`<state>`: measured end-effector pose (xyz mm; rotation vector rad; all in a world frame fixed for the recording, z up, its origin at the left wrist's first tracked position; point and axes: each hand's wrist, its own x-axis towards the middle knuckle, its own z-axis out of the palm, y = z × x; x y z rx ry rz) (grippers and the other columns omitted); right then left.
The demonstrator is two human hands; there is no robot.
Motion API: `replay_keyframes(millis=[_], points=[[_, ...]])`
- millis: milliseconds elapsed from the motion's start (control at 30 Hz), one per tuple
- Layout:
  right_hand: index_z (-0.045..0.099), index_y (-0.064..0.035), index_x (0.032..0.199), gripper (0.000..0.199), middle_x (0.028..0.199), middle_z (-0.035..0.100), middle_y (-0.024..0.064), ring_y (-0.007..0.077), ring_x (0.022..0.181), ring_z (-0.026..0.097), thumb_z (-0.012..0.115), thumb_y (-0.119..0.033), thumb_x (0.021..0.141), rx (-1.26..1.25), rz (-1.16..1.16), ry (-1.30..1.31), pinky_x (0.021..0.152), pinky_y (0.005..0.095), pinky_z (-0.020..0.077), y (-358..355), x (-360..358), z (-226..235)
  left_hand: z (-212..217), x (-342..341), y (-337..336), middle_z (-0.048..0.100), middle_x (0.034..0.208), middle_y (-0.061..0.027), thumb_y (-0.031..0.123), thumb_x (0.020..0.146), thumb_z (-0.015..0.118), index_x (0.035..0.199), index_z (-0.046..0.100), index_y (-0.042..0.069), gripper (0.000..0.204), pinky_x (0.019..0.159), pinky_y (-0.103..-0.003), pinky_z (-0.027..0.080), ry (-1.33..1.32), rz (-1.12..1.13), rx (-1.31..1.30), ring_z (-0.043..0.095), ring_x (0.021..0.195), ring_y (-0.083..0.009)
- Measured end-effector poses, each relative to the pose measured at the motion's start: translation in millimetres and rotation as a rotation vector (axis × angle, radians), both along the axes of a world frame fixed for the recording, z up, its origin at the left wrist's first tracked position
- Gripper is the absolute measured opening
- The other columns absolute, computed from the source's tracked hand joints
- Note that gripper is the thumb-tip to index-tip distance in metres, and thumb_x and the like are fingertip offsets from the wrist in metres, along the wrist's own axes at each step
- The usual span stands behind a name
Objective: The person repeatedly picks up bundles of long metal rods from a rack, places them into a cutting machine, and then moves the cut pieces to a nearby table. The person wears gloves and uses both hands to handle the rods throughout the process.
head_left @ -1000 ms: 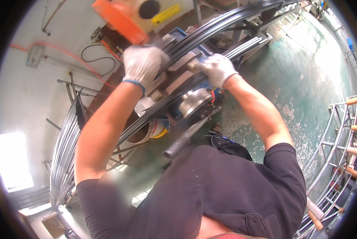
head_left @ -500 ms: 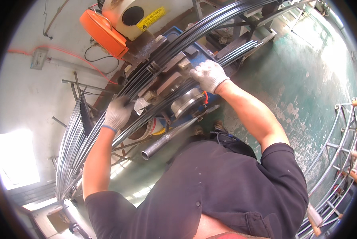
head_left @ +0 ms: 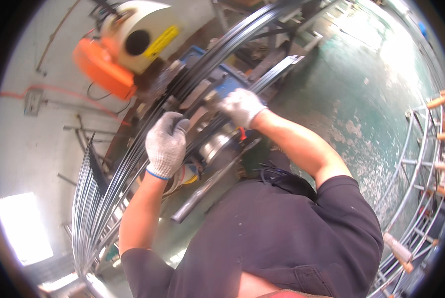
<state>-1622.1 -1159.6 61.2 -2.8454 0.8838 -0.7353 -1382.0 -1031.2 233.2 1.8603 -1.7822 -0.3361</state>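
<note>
My left hand (head_left: 166, 144), in a whitish knit glove with a blue cuff, is raised over the long thin metal rods (head_left: 118, 174). Its fingers are curled in; whether anything is between them is hidden. My right hand (head_left: 241, 107), gloved too and a little blurred, is closed over the nearer bundle of rods, beside a metal block of the blue machine (head_left: 227, 85). Rod ends (head_left: 284, 64) stick out past this hand. Below the rods sit a round shiny metal die (head_left: 216, 146) and a grey pipe lever (head_left: 202, 195).
An orange-covered machine part (head_left: 103, 69) with a cream housing (head_left: 145, 27) stands at the far left. Curved rods (head_left: 262, 20) arc across the back. On the right is a metal rack (head_left: 419, 169) with wooden-handled bars. Worn green floor (head_left: 332, 94) spreads beyond my right arm.
My left hand has moved right along the rods and looks larger, its fingers now curled. The right hand stays by the block. The whole view has shifted, the machine appearing farther left.
</note>
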Motion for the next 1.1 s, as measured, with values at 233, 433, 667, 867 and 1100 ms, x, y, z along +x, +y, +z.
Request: replay_keyframes(millis=[233, 433, 667, 867, 1100], points=[[0.083, -0.0169, 0.099, 0.012, 0.097, 0.086, 0.0110, 0.0323, 0.098, 0.085, 0.072, -0.020, 0.098, 0.213, 0.085, 0.230, 0.086, 0.0480, 0.0645, -13, 1, 25, -12, -104, -118, 0.080, 0.093, -0.0183, 0.012, 0.109, 0.077, 0.122, 0.080, -0.001, 0.019, 0.079, -0.037, 0.060, 0.043, -0.203, 0.007, 0.072, 0.080, -0.0185], [0.086, -0.0167, 0.115, 0.027, 0.115, 0.086, 0.0161, 0.0389, 0.110, 0.083, 0.064, -0.028, 0.103, 0.293, 0.086, -0.147, 0.098, 0.0515, 0.0649, -27, 23, -44, -50, -142, -166, 0.082, 0.112, -0.0254, 0.014, 0.103, 0.078, 0.124, 0.081, 0.004, 0.024, 0.092, -0.049, 0.063, -0.182, -0.242, 0.206, 0.080, 0.106, -0.0474], [0.083, -0.0156, 0.125, 0.034, 0.125, 0.084, 0.0165, 0.0382, 0.122, 0.079, 0.059, -0.031, 0.108, 0.429, 0.055, -0.165, 0.106, 0.0489, 0.0623, -23, 26, -43, -58, -146, -177, 0.083, 0.117, -0.0245, 0.014, 0.099, 0.079, 0.125, 0.083, 0.005, 0.028, 0.099, -0.050, 0.063, -0.293, -0.275, 0.327, 0.079, 0.112, -0.0465], [0.085, -0.0142, 0.124, 0.035, 0.129, 0.084, 0.0162, 0.0364, 0.125, 0.079, 0.058, -0.031, 0.110, 0.512, -0.033, -0.238, 0.106, 0.0501, 0.0633, -23, 26, -47, -32, -190, -217, 0.080, 0.107, -0.0251, 0.013, 0.101, 0.071, 0.114, 0.079, 0.005, 0.018, 0.090, -0.056, 0.061, -0.276, -0.389, 0.199, 0.077, 0.107, -0.0482], [0.078, -0.0117, 0.137, 0.043, 0.134, 0.082, 0.0168, 0.0377, 0.127, 0.076, 0.054, -0.039, 0.114, 0.592, -0.023, -0.413, 0.111, 0.0511, 0.0587, -26, 32, -64, -34, -223, -228, 0.084, 0.114, -0.0210, 0.024, 0.103, 0.071, 0.123, 0.084, 0.015, 0.025, 0.095, -0.053, 0.063, -0.326, -0.542, 0.282, 0.080, 0.109, -0.0444]])
